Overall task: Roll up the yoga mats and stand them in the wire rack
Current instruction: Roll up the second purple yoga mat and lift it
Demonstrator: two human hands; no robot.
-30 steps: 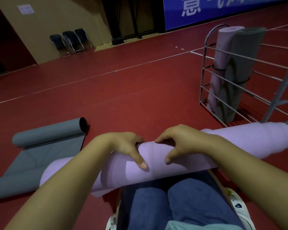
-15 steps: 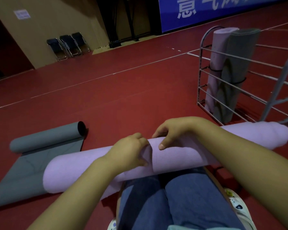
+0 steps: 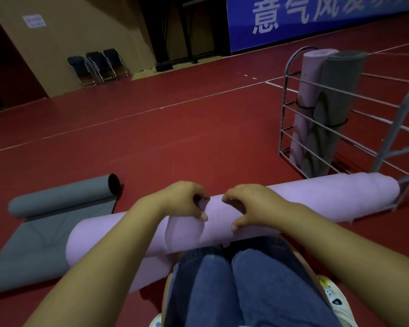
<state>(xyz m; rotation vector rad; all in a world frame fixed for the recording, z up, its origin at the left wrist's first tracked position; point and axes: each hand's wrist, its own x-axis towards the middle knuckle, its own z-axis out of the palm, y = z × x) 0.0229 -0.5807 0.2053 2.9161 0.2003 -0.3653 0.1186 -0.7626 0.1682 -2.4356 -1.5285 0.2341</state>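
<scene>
Both hands, left hand (image 3: 187, 199) and right hand (image 3: 248, 204), curl around the lilac mat roll (image 3: 305, 199) at frame centre, gripping it to keep the winding tight.

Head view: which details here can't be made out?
- Purple mat: its loose end is hidden under the roll and the knees.
- Wire rack: right side cut off by the frame edge.
- Grey mat: near end runs off the left edge.
- Wall notice: too small to read.
</scene>
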